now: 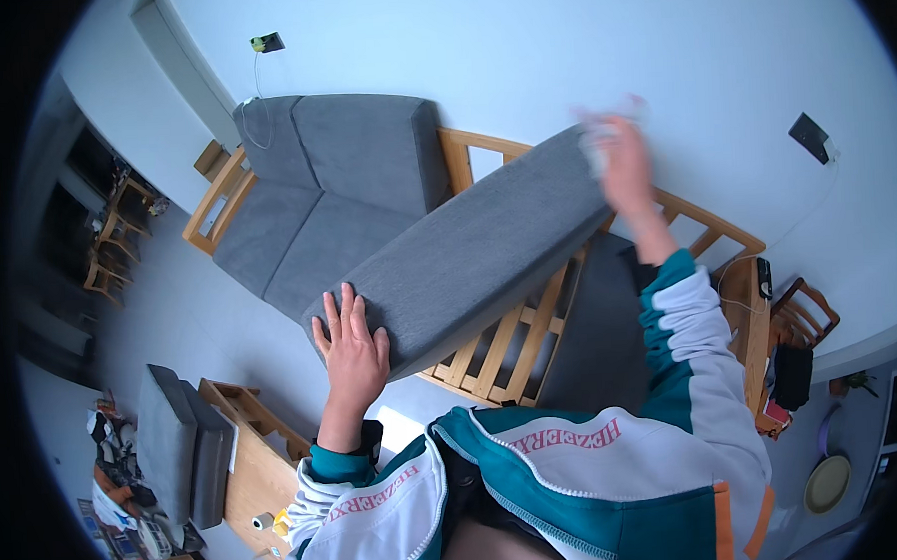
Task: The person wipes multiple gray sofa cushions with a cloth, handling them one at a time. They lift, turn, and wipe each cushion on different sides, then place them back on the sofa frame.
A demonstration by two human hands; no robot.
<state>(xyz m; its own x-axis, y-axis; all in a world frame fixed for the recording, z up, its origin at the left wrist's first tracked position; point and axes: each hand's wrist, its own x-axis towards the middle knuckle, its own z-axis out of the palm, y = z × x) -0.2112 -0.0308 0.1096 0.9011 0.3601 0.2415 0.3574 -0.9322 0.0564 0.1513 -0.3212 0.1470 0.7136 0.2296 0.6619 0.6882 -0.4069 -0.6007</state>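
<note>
A thick grey fabric sofa cushion (469, 241) is tilted up on edge across the wooden slatted sofa frame (526, 344). My left hand (353, 340) lies with spread fingers on its near left end. At its far upper right end, my right hand (623, 160), blurred, holds a crumpled whitish cloth or wipe (600, 142) against the cushion's edge. Under the cushion the bare slats show. Right of them a dark grey cushion (597, 333) lies on the frame. Grey back cushions (368, 152) and seat cushions (341, 224) fill the sofa's left part.
A wooden table (266, 476) stands lower left, beside grey cushions (174, 449) and a heap of clothes (115, 467). On the right are a wooden desk (746, 312), a chair (810, 317) and a cable running to a wall socket (812, 138).
</note>
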